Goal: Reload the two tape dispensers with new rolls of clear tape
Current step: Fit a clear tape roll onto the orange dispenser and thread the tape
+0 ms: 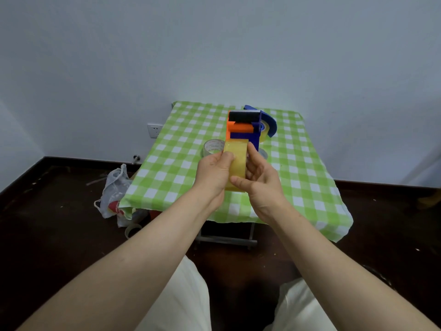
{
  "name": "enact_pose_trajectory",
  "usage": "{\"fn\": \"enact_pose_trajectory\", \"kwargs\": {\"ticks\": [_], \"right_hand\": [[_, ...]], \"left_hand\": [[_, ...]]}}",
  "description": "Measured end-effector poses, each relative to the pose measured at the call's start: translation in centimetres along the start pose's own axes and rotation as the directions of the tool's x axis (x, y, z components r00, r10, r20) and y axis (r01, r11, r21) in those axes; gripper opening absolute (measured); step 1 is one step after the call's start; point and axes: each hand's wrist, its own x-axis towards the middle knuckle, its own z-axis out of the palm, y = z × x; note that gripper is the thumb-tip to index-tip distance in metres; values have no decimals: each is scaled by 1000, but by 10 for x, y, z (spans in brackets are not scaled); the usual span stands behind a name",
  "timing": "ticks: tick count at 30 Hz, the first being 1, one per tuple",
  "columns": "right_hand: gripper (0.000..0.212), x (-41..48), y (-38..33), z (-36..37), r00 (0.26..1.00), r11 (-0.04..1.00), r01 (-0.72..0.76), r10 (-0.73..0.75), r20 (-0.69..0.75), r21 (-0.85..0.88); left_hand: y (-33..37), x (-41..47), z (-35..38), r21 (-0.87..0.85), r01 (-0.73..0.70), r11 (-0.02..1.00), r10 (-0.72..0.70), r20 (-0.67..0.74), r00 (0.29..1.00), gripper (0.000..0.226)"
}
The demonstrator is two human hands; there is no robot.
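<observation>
Orange-and-blue tape dispenser (243, 130): raised above the table (181, 163), black roller uppermost. A yellowish clear tape roll (235, 163) stands edge-on at its near end. Blue tape dispenser (268, 120): behind it, clear roll mounted. Thin clear roll (213, 147): flat on the table.

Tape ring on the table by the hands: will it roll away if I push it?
Probably not: the tape ring seems to lie flat on the checked cloth, hole up, so it would likely just slide. Stood on its edge, it could well roll. It looks thin and see-through, so it is probably light.
</observation>
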Motion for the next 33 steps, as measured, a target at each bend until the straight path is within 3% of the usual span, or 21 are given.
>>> {"fn": "enact_pose_trajectory", "kwargs": {"ticks": [7,13,20,29,33], "right_hand": [[79,3,-5,-3,999,975,-51,53,-2,216],[86,-1,-4,-2,1000,996,-16,17,-9,86],[82,1,-9,-4,999,974,-51,50,12,222],[90,-5,-7,2,1000,1000,2,-2,20,24],[86,-1,-11,1,1000,997,-4,4,2,82]], "left_hand": [[-4,-5,-5,30,-97,995,95,60,994,34],[1,0,-1,-107,13,994,-27,-131,991,23],[3,-6,-5,-98,-14,995,17,28,999,27],[12,-1,-1,-125,112,986,-132,-167,977,19],[8,-7,-3,23,-14,1000,14,1,1000,24]]}}
